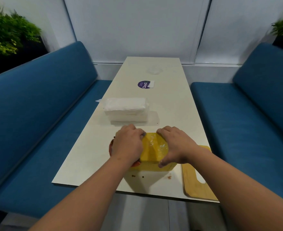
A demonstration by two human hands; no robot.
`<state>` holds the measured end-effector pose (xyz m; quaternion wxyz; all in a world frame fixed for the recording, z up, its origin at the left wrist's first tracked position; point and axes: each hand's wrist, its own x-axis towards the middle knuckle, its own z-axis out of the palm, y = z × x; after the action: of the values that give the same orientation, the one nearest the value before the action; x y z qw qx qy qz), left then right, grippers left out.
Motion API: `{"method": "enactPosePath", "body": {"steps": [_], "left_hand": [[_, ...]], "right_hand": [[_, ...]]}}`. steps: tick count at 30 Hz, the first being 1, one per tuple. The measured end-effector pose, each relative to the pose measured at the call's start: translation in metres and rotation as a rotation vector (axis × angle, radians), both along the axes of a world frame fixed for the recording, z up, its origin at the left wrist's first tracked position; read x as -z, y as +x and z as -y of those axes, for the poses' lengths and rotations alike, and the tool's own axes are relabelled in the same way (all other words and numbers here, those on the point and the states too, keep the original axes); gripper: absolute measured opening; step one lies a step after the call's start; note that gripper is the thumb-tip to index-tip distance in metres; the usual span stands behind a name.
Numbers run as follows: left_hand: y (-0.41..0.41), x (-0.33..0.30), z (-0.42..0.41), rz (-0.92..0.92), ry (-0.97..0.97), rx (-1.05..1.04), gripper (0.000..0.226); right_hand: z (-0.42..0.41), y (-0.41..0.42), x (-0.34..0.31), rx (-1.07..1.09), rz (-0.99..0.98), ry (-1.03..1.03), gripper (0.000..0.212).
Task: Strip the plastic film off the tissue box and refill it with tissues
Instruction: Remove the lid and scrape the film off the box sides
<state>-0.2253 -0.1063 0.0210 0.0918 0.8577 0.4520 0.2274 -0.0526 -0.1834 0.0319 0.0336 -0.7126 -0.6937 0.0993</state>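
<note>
Early stage, judging from the scene. Yellow tissue box [154, 150] standing at the near end of the white bench [170, 105], between both hands. Shiny glare and wrinkles on its top face, so the plastic film [159, 145] probably still on, at least over the top; no loose film visible anywhere beside the box. Left hand [128, 144] curled over the left side of the box, fingers bent at the far upper edge, perhaps pinching the film there, but not possible to tell for sure. Right hand [174, 145] gripping the right side, fingers hooked over the far edge and thumb pressed on the near corner. Stack of white tissues [125, 109] lying further along the bench, apart from the box, untouched. Wooden board [195, 180] at the near right corner, just beside the box. Remaining work, as it seems: pulling the film off completely, opening the box, then placing the tissues inside.
</note>
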Motion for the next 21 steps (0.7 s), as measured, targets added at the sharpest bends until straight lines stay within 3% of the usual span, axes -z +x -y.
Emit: {"method": "enactPosePath", "body": {"steps": [3, 8, 15, 21], "left_hand": [[0.011, 0.003, 0.008, -0.051, 0.028, 0.135, 0.027], [0.004, 0.003, -0.004, -0.006, 0.032, 0.034, 0.027], [0.029, -0.002, 0.003, -0.056, 0.040, 0.210, 0.029], [0.002, 0.003, 0.014, -0.075, 0.108, 0.347, 0.027]], "right_hand": [[0.000, -0.001, 0.000, 0.000, -0.002, -0.001, 0.117], [0.001, -0.001, 0.002, 0.007, 0.001, 0.011, 0.117], [-0.002, 0.000, 0.003, 0.030, -0.027, 0.017, 0.113], [-0.003, 0.001, 0.002, 0.026, -0.027, -0.010, 0.119]]}}
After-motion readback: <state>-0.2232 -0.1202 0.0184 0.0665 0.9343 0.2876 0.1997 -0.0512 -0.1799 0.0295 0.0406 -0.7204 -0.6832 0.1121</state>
